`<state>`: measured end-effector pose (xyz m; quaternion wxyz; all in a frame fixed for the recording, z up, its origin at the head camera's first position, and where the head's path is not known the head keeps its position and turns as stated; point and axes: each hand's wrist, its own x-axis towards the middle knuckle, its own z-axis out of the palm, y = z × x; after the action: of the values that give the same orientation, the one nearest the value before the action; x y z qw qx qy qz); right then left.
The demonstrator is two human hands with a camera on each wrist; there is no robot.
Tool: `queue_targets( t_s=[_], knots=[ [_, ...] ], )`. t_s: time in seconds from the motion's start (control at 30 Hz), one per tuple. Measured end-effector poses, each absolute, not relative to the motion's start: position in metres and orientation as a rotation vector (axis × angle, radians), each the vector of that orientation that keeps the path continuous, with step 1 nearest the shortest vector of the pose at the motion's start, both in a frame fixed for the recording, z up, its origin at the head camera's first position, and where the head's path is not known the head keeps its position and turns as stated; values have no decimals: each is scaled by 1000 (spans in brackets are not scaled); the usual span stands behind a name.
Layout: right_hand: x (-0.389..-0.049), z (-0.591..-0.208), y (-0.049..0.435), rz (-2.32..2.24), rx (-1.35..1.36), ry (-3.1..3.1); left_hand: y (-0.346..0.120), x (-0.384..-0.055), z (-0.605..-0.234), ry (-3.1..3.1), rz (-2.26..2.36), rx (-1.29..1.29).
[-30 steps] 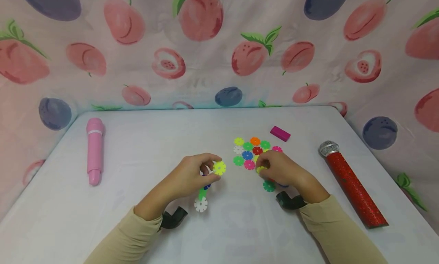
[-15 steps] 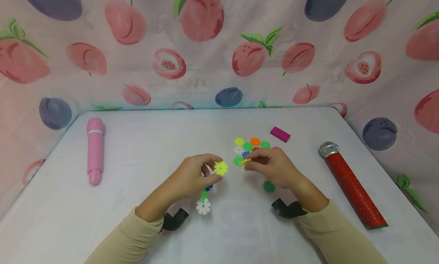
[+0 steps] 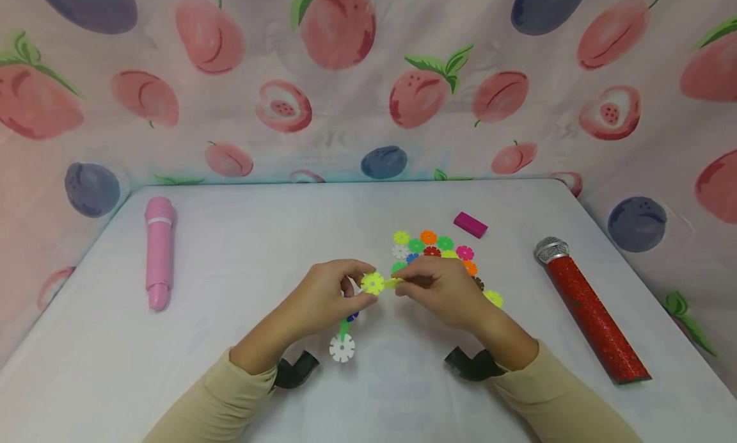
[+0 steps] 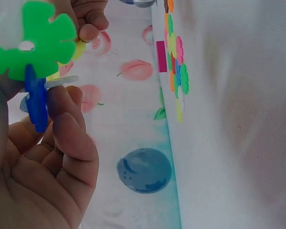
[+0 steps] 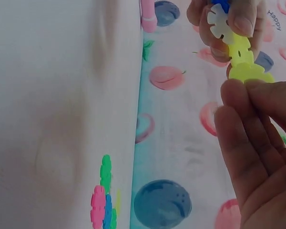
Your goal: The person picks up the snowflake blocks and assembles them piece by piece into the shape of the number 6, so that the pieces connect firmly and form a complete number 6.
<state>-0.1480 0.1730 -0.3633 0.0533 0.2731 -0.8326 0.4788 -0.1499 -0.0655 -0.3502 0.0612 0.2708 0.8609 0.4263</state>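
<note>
left hand angled inward, fingers pinching disc chain | right hand opposite, pinching yellow disc | right wrist view: mid-chain white disc, mostly covered in head view

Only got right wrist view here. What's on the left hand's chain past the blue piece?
Observer: A green disc.
Operator: Last one on that end?
Observer: No, head view shows a white disc beyond it.
Operator: OK. Anything on the far side of the loose discs?
Observer: A magenta block, lying apart from them.
</note>
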Motion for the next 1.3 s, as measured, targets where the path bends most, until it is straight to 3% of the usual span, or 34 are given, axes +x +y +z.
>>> queue_targets(
  t_s=[0.67, 1.13, 1.3],
  knots=[
    [-139, -364, 162, 1169, 885, -2446, -61, -146, -354, 2698, 1261, 919],
    [-143, -364, 164, 1284, 812, -2495, -61, -147, -356, 2644, 1330, 1042],
    [-146, -360, 169, 1343, 731, -2554, -62, -148, -356, 2636, 1321, 936]
  ],
)
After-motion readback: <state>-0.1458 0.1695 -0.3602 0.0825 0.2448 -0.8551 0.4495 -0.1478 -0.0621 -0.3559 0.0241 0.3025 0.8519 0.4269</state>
